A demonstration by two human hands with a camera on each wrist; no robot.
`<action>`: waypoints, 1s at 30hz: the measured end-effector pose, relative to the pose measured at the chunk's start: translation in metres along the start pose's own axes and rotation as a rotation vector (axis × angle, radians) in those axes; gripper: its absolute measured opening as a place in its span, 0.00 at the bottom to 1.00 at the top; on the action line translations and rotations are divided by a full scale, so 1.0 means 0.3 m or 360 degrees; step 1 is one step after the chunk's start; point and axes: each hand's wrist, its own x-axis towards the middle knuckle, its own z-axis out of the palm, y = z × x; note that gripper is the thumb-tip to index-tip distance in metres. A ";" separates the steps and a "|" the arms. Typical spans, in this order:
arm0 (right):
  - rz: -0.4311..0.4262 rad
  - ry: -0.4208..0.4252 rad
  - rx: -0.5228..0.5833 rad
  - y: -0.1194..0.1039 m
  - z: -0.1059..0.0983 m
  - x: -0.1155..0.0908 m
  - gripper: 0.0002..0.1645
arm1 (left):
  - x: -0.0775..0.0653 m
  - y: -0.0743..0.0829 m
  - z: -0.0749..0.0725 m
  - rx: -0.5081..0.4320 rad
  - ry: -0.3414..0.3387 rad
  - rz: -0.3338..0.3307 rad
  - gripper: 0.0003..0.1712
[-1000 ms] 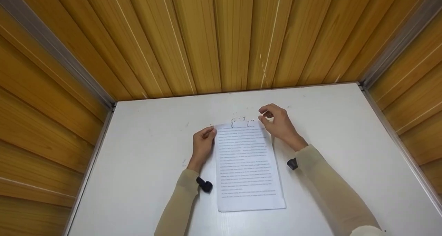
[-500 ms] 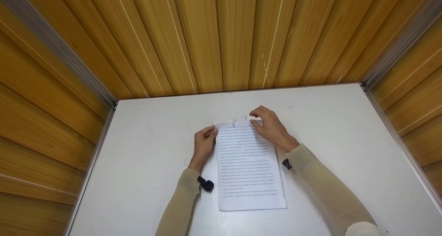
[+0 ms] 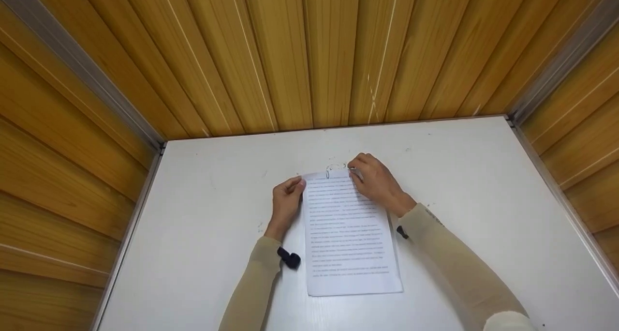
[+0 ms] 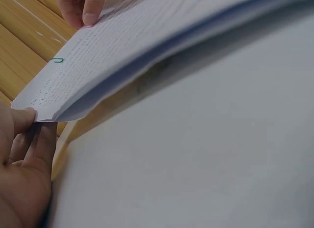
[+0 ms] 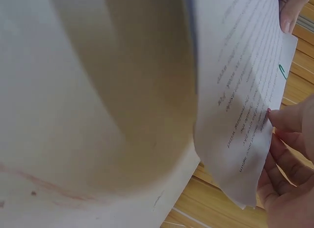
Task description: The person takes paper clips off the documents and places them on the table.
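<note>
A stack of printed paper sheets (image 3: pixel 346 244) lies upright to the view on the table, its upper end lifted in the wrist views. At the top left corner my left hand (image 3: pixel 286 200) pinches the stack between thumb and fingers. A green paper clip (image 4: pixel 58 60) sits on the top edge, left of the middle. Farther right on that edge, my right hand (image 3: pixel 381 183) pinches a second paper clip, with the thumb in front of the sheets and fingers behind. Only a small reddish bit of this paper clip (image 5: pixel 269 110) shows beside the thumb; the fingers cover the rest.
The white table (image 3: pixel 217 200) spreads around the stack and bears a few small marks. Wood-patterned panels (image 3: pixel 290 55) stand behind it and at both sides. A black camera (image 3: pixel 290 258) is strapped at the left wrist.
My right hand has moved left from the stack's top right corner to the right-hand paper clip, and its fingers have closed on it. The left hand stays at its corner.
</note>
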 end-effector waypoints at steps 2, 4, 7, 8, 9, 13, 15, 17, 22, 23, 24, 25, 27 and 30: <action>-0.0041 0.0006 -0.0047 0.002 0.003 0.001 0.08 | 0.001 0.000 0.000 0.0002 0.0001 -0.0004 0.18; -0.0071 0.0003 -0.0083 0.004 0.005 0.002 0.07 | 0.001 -0.001 -0.001 0.0002 -0.0002 -0.0003 0.18; -0.0117 0.0014 -0.0117 0.005 0.009 0.001 0.06 | 0.003 -0.003 -0.002 -0.0011 -0.0007 -0.0001 0.19; -0.0132 0.0019 -0.0132 0.006 0.011 0.001 0.06 | 0.003 -0.003 -0.002 -0.0016 -0.0012 0.0000 0.19; -0.0148 0.0025 -0.0152 0.006 0.013 0.000 0.06 | 0.004 -0.003 -0.002 -0.0023 -0.0017 -0.0002 0.19; -0.0211 0.0050 -0.0231 0.009 0.020 -0.002 0.05 | 0.004 -0.005 -0.002 -0.0049 -0.0031 -0.0008 0.19; -0.0252 0.0067 -0.0269 0.010 0.023 -0.002 0.05 | 0.005 -0.006 -0.002 -0.0071 -0.0035 0.0009 0.19; -0.0285 0.0083 -0.0296 0.012 0.026 -0.003 0.05 | 0.006 -0.007 -0.002 -0.0089 -0.0041 0.0033 0.19; -0.0316 0.0104 -0.0315 0.011 0.029 -0.002 0.05 | 0.007 -0.012 -0.001 -0.0092 -0.0045 0.0044 0.19; -0.0311 0.0101 -0.0312 0.011 0.030 -0.001 0.06 | 0.008 -0.013 -0.001 -0.0086 -0.0043 0.0037 0.19; -0.0306 0.0096 -0.0309 0.010 0.030 -0.001 0.06 | 0.008 -0.013 -0.001 -0.0079 -0.0040 0.0029 0.19; -0.0301 0.0090 -0.0304 0.010 0.030 0.000 0.06 | 0.009 -0.013 0.000 -0.0073 -0.0037 0.0023 0.19; -0.0294 0.0079 -0.0297 0.010 0.030 0.001 0.07 | 0.011 -0.013 0.001 -0.0061 -0.0030 0.0011 0.19; -0.0291 0.0061 -0.0296 0.012 0.032 0.001 0.07 | 0.010 -0.011 0.001 -0.0054 -0.0025 -0.0006 0.19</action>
